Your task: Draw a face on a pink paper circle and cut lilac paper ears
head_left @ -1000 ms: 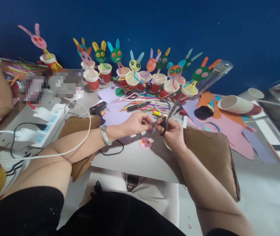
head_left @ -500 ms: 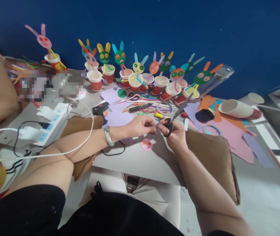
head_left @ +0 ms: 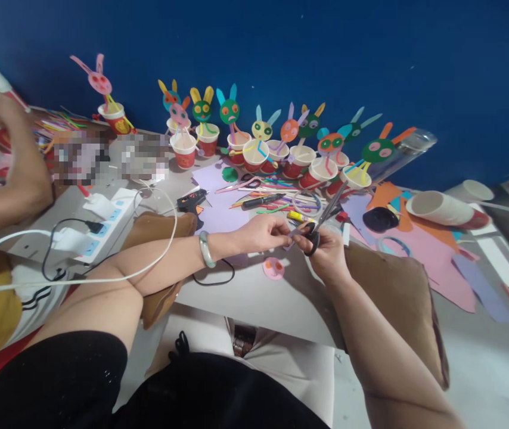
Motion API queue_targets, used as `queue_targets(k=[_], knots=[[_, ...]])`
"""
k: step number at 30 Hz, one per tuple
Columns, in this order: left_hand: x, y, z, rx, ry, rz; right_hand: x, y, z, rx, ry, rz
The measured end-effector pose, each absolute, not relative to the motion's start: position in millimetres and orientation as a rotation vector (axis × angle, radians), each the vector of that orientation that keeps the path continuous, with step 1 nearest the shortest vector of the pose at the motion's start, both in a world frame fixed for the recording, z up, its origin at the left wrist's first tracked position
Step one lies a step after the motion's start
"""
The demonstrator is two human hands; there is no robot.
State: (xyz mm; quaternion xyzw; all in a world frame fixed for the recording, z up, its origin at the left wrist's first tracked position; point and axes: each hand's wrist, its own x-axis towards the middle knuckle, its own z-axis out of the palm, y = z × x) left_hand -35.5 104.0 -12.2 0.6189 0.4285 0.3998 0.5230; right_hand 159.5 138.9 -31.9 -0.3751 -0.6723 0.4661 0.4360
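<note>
My right hand (head_left: 327,253) is closed round the black-handled scissors (head_left: 313,237), whose metal blades point up and away from me. A small piece of purple paper (head_left: 291,237) is pinched between the fingertips of my left hand (head_left: 267,233), and my right fingertips meet it there. Part of that paper is hidden by my fingers. Just below my hands, a pink paper disc (head_left: 273,268) with orange spots lies on the table (head_left: 254,301).
Paper cups with rabbit-faced figures (head_left: 254,155) line the blue wall. A glue gun (head_left: 192,201), a black marker (head_left: 262,201) and coloured sticks lie beyond my hands. Brown cushions (head_left: 393,298) flank me. A power strip (head_left: 111,220) with cables sits left, beside another person's arm (head_left: 26,155).
The view has shifted, so the scene sits slightly further right. My hands keep nearly the same pose with paper and scissors. The other person's hand at left has moved up toward a cup.
</note>
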Motion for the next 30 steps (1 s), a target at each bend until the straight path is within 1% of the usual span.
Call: queue_targets(k=[9,23,30], knots=[[-37.7,106.3,-16.2,1.512,1.01,1.05,160.9,141.4,-33.3,-0.933,-1.676,1.143],[-36.3,104.9,-13.6,1.347,0.907,1.012,157.5,134.5,-28.3,-0.968,-1.631,1.15],[-38.1,104.2,-17.3,1.457,0.907,1.028,157.8,134.0,-27.6,-0.92,-1.637,1.17]])
